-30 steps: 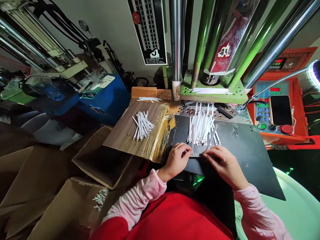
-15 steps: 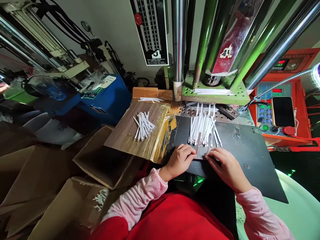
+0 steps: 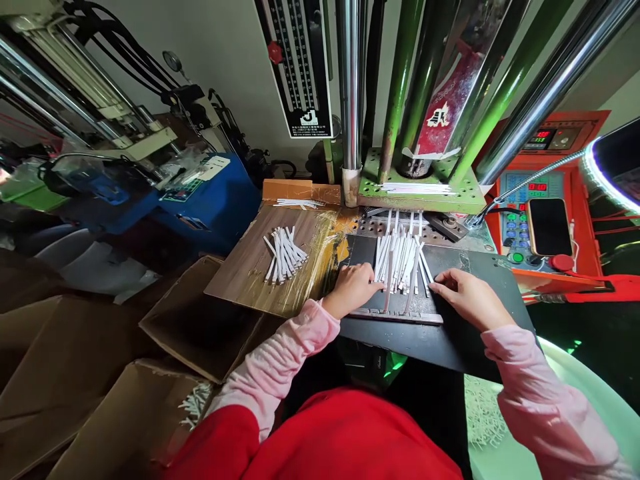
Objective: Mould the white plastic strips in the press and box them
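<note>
A pile of thin white strips (image 3: 401,257) lies on the black board before the press. My left hand (image 3: 357,288) is at the pile's left edge, thumb and fingers pinched on a strip end there. On the opposite side my right hand (image 3: 467,297) pinches the lower tip of an outlying white strip (image 3: 427,267). Nearer to me lies a slotted metal bar (image 3: 420,318), touched by neither hand. Two greyish strips (image 3: 413,287) run up from the bar over the pile. The fingertips partly hide what they grip.
A second bundle of white strips (image 3: 286,255) rests on the wooden board (image 3: 240,267) at left. Behind stands the green press plate (image 3: 425,199) with strips on it. An orange control box (image 3: 590,200) holds a phone (image 3: 549,227). Cardboard boxes (image 3: 175,313) stand lower left.
Both hands have left the metal bar and moved up and apart to the two sides of the pile. The bar is now uncovered, with two strips at it. The view has shifted slightly.
</note>
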### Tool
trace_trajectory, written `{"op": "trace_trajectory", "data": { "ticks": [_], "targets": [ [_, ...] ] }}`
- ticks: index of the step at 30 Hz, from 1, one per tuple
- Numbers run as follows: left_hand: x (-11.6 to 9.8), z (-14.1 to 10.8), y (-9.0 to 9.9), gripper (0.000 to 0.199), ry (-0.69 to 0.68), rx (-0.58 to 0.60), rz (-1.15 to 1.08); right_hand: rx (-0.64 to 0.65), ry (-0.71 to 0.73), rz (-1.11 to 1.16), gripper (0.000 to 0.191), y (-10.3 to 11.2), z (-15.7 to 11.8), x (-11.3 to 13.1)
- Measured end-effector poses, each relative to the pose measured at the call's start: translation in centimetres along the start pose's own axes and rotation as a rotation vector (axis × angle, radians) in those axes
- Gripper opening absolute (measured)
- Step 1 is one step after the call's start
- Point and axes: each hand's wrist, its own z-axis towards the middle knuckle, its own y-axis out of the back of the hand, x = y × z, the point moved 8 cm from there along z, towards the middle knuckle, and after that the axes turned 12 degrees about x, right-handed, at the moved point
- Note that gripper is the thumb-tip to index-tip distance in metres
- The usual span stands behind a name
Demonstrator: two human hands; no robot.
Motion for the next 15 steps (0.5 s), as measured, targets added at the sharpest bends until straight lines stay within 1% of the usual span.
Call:
{"op": "trace_trajectory", "data": {
  "ticks": [2, 4, 6, 8, 11, 13, 15],
  "targets": [
    [0.2, 0.6, -0.1, 0.01, 0.042, 0.066, 0.003, 0.036, -0.02, -0.084, 0.019, -0.3, 0.7, 0.6],
    [0.4, 0.8, 0.0, 0.01, 0.068, 0.1, -0.007, 0.078, -0.049, -0.172, 0.016, -0.5, 1.0, 1.2],
    [0.8, 0.8, 0.4, 0.01, 0.078, 0.104, -0.021, 0.11, -0.078, -0.267, 0.016, -0.5, 1.0, 1.8],
    [1.3, 0.8, 0.7, 0.012, 0.072, 0.1, -0.051, 0.113, -0.064, -0.355, 0.017, -0.3, 0.8, 2.5],
    [2.5, 0.7, 1.0, 0.013, 0.046, 0.095, -0.119, 0.042, 0.048, -0.479, 0.021, 0.9, 0.0, 3.3],
    [3.2, 0.3, 0.9, 0.013, 0.022, 0.097, -0.164, -0.047, 0.115, -0.554, 0.024, 2.5, -1.0, 3.3],
    [3.5, -0.6, 0.5, 0.016, -0.016, 0.138, -0.246, -0.13, 0.146, -0.589, 0.025, 4.2, -2.3, 2.9]
  ]
}}
